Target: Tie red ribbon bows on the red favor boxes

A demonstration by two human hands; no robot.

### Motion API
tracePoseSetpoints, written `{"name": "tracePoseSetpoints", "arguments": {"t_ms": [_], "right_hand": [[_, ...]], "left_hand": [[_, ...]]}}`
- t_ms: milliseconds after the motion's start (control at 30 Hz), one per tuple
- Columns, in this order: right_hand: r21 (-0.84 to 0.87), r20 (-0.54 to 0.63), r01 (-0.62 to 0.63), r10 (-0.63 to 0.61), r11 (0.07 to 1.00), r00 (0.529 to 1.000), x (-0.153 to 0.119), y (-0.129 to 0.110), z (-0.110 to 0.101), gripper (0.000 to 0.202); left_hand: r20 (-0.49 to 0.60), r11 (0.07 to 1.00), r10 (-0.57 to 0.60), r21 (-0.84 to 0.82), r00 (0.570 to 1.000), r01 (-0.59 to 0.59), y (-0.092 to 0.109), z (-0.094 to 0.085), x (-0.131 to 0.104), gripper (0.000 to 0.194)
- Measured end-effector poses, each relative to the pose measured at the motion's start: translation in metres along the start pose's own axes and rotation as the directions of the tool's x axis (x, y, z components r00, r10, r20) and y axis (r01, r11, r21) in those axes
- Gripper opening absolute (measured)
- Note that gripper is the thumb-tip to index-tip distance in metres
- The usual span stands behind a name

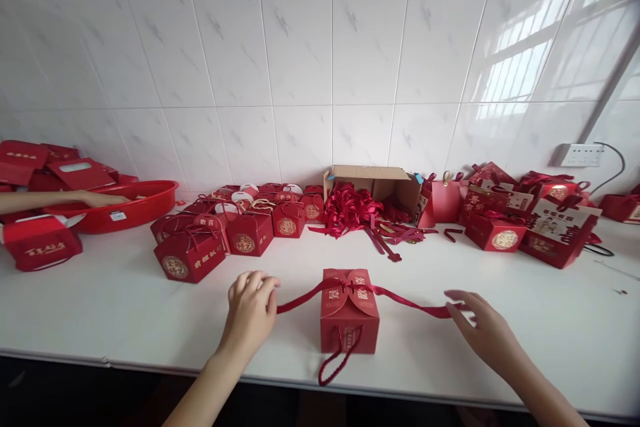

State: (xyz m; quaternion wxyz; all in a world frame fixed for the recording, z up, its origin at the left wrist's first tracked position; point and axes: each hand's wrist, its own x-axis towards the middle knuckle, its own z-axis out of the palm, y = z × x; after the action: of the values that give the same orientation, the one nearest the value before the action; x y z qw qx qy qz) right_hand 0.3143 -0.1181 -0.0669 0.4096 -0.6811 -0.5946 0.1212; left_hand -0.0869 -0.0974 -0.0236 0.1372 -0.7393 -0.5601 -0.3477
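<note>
A small red gift box (357,340) with gold lettering stands near the front of the white table. Its curved top flaps are folded together, and a dark red ribbon (417,305) runs through their middle, stretching out to both sides. My left hand (253,307), fingers curled, grips the ribbon's left end. On the other side my right hand (477,320) pinches the right end between thumb and fingers. A twisted red cord handle (325,373) hangs down the box's front. Neither hand touches the box itself.
Finished-looking red boxes (250,237) stand left of centre. Behind, a cardboard carton (403,193) spills red ribbons (353,207). More boxes and bags (500,230) stand right. Far left, another person's hand (103,199) reaches into a red basin (150,203). The table's front edge is close.
</note>
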Motion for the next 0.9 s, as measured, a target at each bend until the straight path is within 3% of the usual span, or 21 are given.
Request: {"name": "tracePoseSetpoints", "arguments": {"t_ms": [67, 133, 200, 300, 433, 533, 633, 733, 833, 900], "right_hand": [[0.042, -0.052, 0.041, -0.039, 0.998, 0.998, 0.007, -0.02, 0.002, 0.037], [0.118, 0.002, 0.095, -0.096, 0.988, 0.995, 0.011, -0.043, 0.008, 0.039], [0.232, 0.089, 0.136, -0.16, 0.963, 0.983, 0.012, -0.066, 0.018, 0.037], [0.4, 0.26, 0.102, -0.22, 0.911, 0.94, 0.01, -0.093, 0.038, 0.036], [0.548, 0.453, -0.082, -0.213, 0.833, 0.865, 0.009, -0.111, 0.052, 0.042], [0.483, 0.595, -0.248, -0.107, 0.84, 0.797, 0.012, -0.116, 0.05, 0.047], [0.406, 0.671, -0.251, -0.101, 0.879, 0.734, 0.018, -0.115, 0.044, 0.05], [0.405, 0.644, -0.146, -0.168, 0.903, 0.746, 0.025, -0.107, 0.039, 0.051], [0.387, 0.567, -0.012, -0.227, 0.922, 0.792, 0.031, -0.096, 0.035, 0.049], [0.375, 0.542, 0.056, -0.268, 0.925, 0.797, 0.033, -0.091, 0.033, 0.047]], "left_hand": [[-0.019, 0.995, -0.045, -0.095, 0.999, 0.043, 0.014, 0.001, 0.008, 0.014], [0.037, 0.944, -0.103, -0.311, 0.994, 0.11, 0.031, 0.004, 0.015, 0.011], [0.166, 0.828, -0.163, -0.513, 0.973, 0.226, 0.047, 0.009, 0.02, 0.013], [0.356, 0.636, -0.188, -0.666, 0.915, 0.39, 0.066, 0.015, 0.024, 0.019], [0.499, 0.532, -0.208, -0.664, 0.841, 0.525, 0.074, 0.015, 0.027, 0.028], [0.611, 0.526, -0.163, -0.611, 0.775, 0.592, 0.071, 0.011, 0.03, 0.029], [0.685, 0.49, -0.056, -0.615, 0.726, 0.618, 0.067, 0.009, 0.031, 0.035], [0.642, 0.511, -0.124, -0.612, 0.757, 0.603, 0.062, 0.011, 0.031, 0.04], [0.546, 0.638, -0.22, -0.547, 0.809, 0.542, 0.058, 0.013, 0.029, 0.051], [0.513, 0.698, -0.229, -0.505, 0.827, 0.507, 0.056, 0.013, 0.028, 0.055]]}}
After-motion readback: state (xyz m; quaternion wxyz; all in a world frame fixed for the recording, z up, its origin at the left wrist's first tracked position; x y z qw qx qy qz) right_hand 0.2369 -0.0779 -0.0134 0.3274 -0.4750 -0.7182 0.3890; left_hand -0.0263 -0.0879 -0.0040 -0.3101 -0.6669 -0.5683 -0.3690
